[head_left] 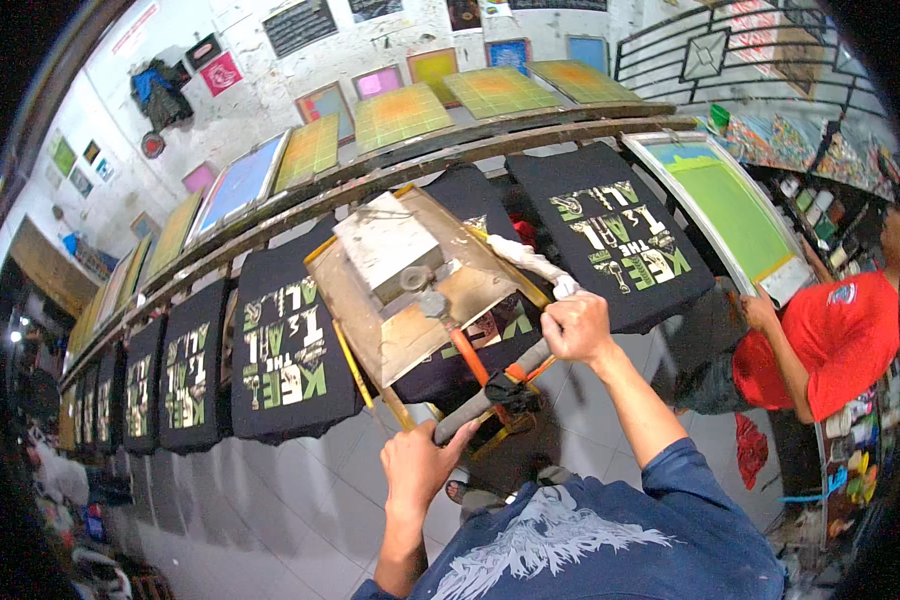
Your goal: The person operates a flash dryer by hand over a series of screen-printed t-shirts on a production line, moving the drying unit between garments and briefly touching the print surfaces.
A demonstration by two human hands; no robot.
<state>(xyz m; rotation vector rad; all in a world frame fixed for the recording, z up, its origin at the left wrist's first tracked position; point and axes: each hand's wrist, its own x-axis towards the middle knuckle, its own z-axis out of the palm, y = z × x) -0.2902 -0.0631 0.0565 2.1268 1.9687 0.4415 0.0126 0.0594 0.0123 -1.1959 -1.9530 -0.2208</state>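
Observation:
Both my hands grip a grey-wrapped handlebar, with my left hand closed round its near left end. At the far right end, my right hand is closed round the bar beside a white wrapped cable. An orange bar joins the handlebar to a flat, tan heater panel in a yellow frame, which looks like a flash dryer. On top of the panel sits a white box. The panel hangs over a black printed T-shirt and hides most of it.
Black printed T-shirts lie on boards along both sides. A long wooden rail carries several printing screens. At right, a person in a red shirt holds a green screen. Grey floor tiles show below.

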